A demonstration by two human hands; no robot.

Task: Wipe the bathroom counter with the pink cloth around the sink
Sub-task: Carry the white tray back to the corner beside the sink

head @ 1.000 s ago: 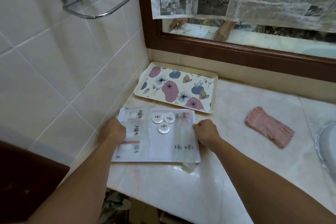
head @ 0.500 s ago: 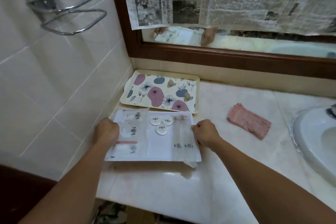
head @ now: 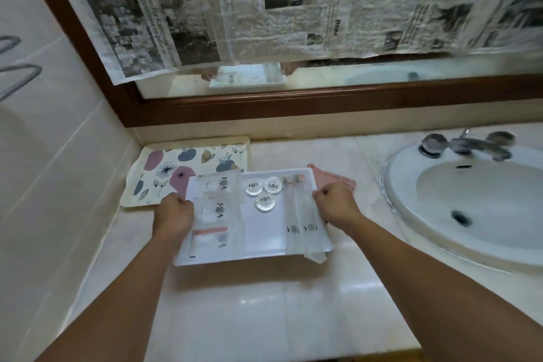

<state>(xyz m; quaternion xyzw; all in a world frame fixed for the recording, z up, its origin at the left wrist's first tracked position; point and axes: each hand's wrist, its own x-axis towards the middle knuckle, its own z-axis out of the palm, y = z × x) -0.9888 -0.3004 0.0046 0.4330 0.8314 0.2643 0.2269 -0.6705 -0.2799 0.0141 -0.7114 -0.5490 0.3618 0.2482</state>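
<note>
Pink folded cloth (head: 330, 178) lies on the pale marble bathroom counter (head: 264, 308), mostly hidden behind the far right corner of the white rectangular plastic tray (head: 264, 239) we hold; nobody touches it. We see the left hand (head: 175, 216) curled in a fist over the tray's left edge and the right hand (head: 336, 205) curled over its right edge, both gripping the rim. Tray carries three round white wrapped soaps (head: 264, 192) and clear plastic toiletry sachets (head: 219, 210). We cannot tell whether the tray rests on the counter or is raised. Cream floral-print tray (head: 164, 173) lies flat just behind it by the tiled wall. White oval sink (head: 482, 209) with metal tap (head: 467, 144) sits well right. Newspaper sheets (head: 293, 3) cover the brown-framed mirror (head: 293, 103).
</note>
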